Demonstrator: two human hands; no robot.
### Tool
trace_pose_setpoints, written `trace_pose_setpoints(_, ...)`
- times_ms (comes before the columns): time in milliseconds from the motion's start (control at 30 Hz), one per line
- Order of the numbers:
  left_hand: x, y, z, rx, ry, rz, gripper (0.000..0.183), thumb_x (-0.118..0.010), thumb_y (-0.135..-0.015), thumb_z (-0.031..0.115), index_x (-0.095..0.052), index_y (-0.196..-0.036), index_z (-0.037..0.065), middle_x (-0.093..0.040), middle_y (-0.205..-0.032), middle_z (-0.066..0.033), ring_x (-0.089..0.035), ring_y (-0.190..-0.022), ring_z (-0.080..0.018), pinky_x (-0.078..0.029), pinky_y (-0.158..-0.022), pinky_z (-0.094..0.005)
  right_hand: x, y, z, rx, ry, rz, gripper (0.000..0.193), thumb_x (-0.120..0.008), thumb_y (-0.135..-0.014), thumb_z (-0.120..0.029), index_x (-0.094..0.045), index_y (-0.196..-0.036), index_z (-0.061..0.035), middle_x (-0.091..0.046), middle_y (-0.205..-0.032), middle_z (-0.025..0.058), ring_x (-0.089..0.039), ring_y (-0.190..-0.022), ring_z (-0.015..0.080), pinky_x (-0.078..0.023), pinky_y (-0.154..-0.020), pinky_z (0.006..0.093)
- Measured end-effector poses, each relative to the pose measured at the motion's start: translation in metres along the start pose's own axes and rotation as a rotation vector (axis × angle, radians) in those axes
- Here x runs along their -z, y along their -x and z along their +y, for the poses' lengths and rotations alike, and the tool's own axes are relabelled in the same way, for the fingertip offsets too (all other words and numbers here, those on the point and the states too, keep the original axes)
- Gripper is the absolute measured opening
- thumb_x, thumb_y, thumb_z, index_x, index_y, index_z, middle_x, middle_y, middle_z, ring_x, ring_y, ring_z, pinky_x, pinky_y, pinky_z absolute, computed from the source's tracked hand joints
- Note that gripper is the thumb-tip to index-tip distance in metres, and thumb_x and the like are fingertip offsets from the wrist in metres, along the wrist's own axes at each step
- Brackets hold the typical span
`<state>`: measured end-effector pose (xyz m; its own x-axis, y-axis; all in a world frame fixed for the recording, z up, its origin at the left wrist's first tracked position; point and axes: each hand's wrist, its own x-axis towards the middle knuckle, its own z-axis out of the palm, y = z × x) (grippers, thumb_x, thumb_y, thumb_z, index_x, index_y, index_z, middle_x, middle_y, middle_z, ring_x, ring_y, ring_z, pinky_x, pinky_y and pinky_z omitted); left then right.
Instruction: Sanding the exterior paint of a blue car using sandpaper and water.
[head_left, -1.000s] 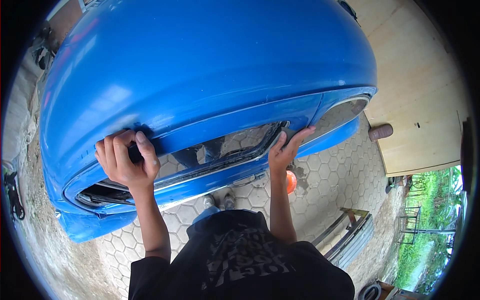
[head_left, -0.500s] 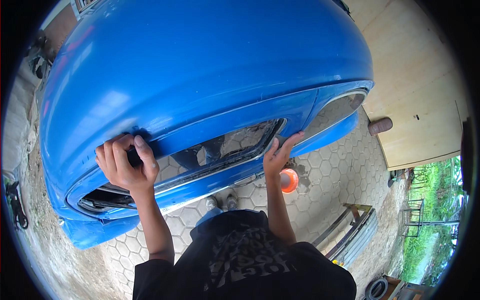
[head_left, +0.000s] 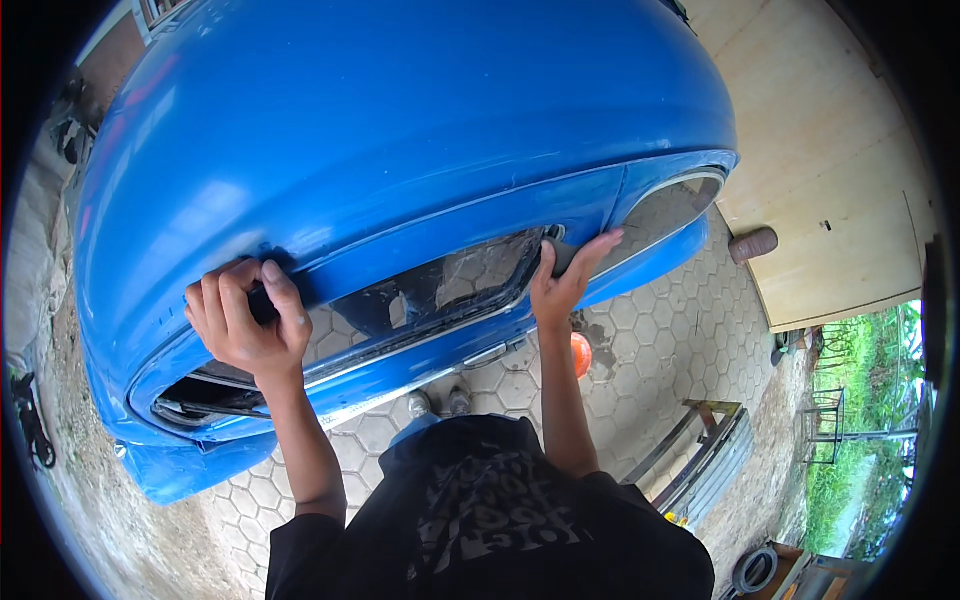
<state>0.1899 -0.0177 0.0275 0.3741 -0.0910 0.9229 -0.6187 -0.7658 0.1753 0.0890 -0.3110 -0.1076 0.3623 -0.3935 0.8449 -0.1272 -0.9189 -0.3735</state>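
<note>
A blue car (head_left: pixel 430 110) fills the upper part of the view, with its side windows facing me. My left hand (head_left: pixel 250 320) is closed at the roof edge above the door window (head_left: pixel 430 285). Something dark shows between its thumb and curled fingers, too shadowed to name. Further right, my right hand (head_left: pixel 566 290) lies against the pillar between the door window and the rear side window (head_left: pixel 665 215). Its fingers stretch out along the pillar and the thumb stands apart. A grey patch shows between them; whether it is loose or part of the car I cannot tell.
An orange container (head_left: pixel 580 355) stands on the hexagonal paving (head_left: pixel 650 345), partly behind my right forearm. Metal frame pieces (head_left: pixel 700 450) lie to the right. A large tan panel (head_left: pixel 830 170) rises at the far right, with a brown roll-shaped thing (head_left: pixel 753 245) by its edge.
My right hand has slid upward along the pillar, and its forearm now covers more of the orange container. My left hand keeps almost the same place. The whole view has shifted slightly.
</note>
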Motion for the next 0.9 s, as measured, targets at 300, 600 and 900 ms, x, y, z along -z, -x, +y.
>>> trace_pose_setpoints(300,-0.001,-0.001,0.004,-0.024,0.013,0.026,0.011,-0.06,-0.078,0.013,-0.056,-0.073,0.005,-0.054,-0.071,-0.0053,-0.049,-0.067,-0.0245,-0.037,-0.065,-0.0338,0.001,0.033,0.015,-0.108,-0.089,-0.028,0.078,-0.057,-0.089,-0.018,-0.006,-0.141,0.0105,-0.006,-0.146,0.0333,-0.012,-0.136,0.0471,-0.016,-0.11,0.0497)
trace_pose_setpoints(600,-0.003,-0.006,0.004,-0.063,0.007,0.06,0.012,-0.059,-0.081,0.012,-0.056,-0.073,0.003,-0.05,-0.067,-0.0054,-0.046,-0.064,-0.0236,-0.036,-0.062,-0.0329,0.004,0.086,0.011,-0.345,-0.104,0.01,0.078,-0.067,-0.083,-0.019,-0.02,-0.14,0.0057,-0.017,-0.146,0.0272,-0.037,-0.122,0.037,-0.037,-0.095,0.0401)
trace_pose_setpoints(900,-0.007,-0.003,0.002,-0.038,0.009,0.062,0.013,-0.06,-0.079,0.014,-0.055,-0.069,0.006,-0.049,-0.065,-0.0037,-0.044,-0.062,-0.0215,-0.033,-0.059,-0.0331,0.028,0.104,0.021,-0.687,-0.21,-0.076,0.042,-0.08,-0.07,-0.025,-0.061,-0.097,-0.0002,-0.062,-0.07,0.0067,-0.061,-0.069,0.0183,-0.047,-0.065,0.0309)
